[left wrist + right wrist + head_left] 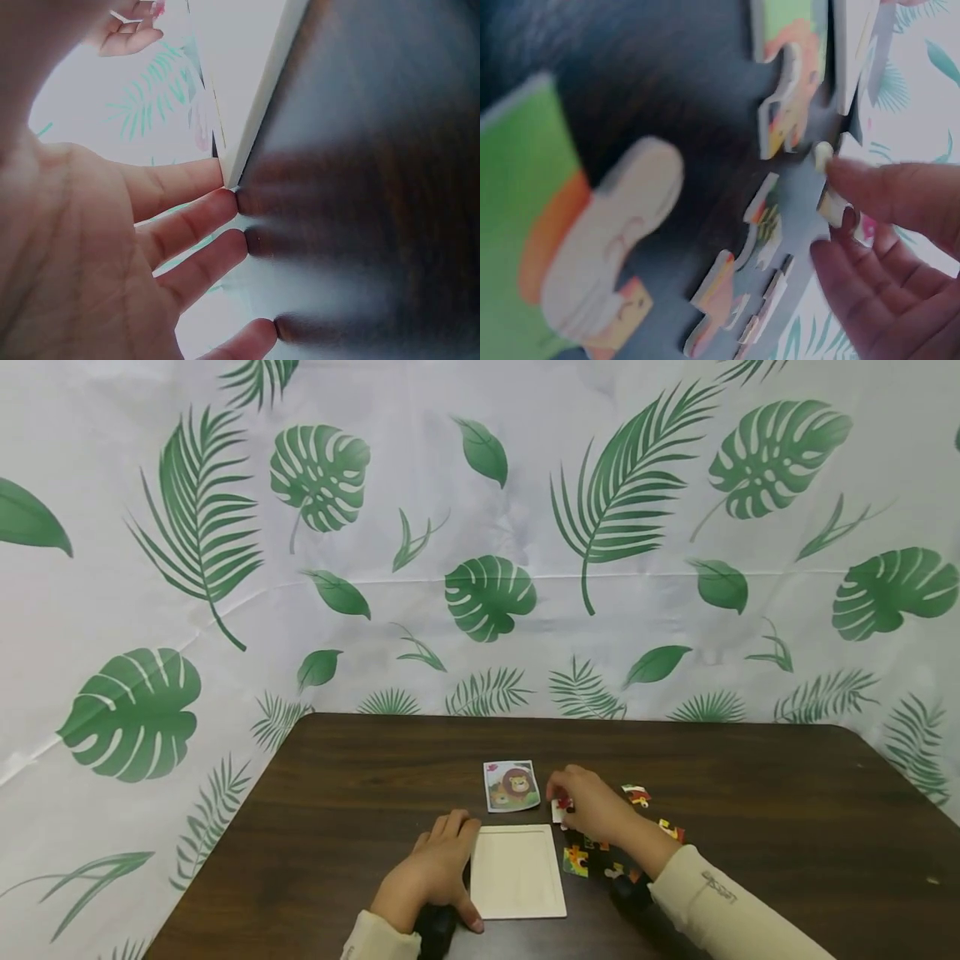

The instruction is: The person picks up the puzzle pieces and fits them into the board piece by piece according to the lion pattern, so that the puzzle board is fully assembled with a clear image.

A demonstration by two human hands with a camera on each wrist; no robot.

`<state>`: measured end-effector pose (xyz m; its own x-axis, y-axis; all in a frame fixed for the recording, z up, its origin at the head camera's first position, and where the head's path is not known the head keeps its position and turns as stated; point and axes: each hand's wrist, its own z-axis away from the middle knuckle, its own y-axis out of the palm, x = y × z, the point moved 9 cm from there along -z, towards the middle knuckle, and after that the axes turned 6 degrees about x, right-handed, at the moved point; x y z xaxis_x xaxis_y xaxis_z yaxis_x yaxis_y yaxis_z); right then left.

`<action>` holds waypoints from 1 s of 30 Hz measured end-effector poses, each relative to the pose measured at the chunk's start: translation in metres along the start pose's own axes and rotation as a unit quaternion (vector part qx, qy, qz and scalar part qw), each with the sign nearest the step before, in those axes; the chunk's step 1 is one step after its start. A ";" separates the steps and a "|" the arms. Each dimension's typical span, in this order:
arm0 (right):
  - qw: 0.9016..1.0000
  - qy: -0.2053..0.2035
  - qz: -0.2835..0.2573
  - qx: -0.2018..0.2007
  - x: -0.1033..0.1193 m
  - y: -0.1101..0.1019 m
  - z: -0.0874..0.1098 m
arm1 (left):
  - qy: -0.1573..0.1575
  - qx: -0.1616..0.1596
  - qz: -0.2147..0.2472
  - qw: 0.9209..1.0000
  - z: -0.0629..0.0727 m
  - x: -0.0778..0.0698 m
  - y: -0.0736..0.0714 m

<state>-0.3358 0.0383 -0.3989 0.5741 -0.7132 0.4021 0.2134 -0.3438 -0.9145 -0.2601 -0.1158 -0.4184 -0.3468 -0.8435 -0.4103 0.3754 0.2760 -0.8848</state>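
A cream square puzzle tray [517, 872] lies on the dark table. Beside its left edge is my left hand [441, 862], fingers extended; in the left wrist view the fingertips [225, 201] rest on the tabletop, with the index finger against the tray's corner. My right hand [596, 807] is beyond the tray's upper right corner. Between thumb and fingers it pinches a puzzle piece [558, 811], white with a red patch, partly hidden by the hand. An orange and green puzzle piece [576, 862] lies right of the tray.
Above the tray lies a picture card [512, 787] with a lion on it. Several loose pieces are scattered under and around the right forearm, including a red and white piece [637, 794] and a red and yellow one [671, 830]. A leaf-print cloth [510, 677] hangs behind the table.
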 end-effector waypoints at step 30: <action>0.965 0.015 -0.261 0.001 0.050 0.039 -0.025 | -0.001 -0.002 -0.013 1.000 -0.002 -0.001 -0.001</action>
<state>-0.3181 -0.0261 -0.4135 0.3648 -0.4610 0.8089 0.4684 -0.6600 -0.5874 -0.2614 -0.1144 -0.4178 -0.3551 -0.8506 -0.3877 0.3627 0.2568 -0.8958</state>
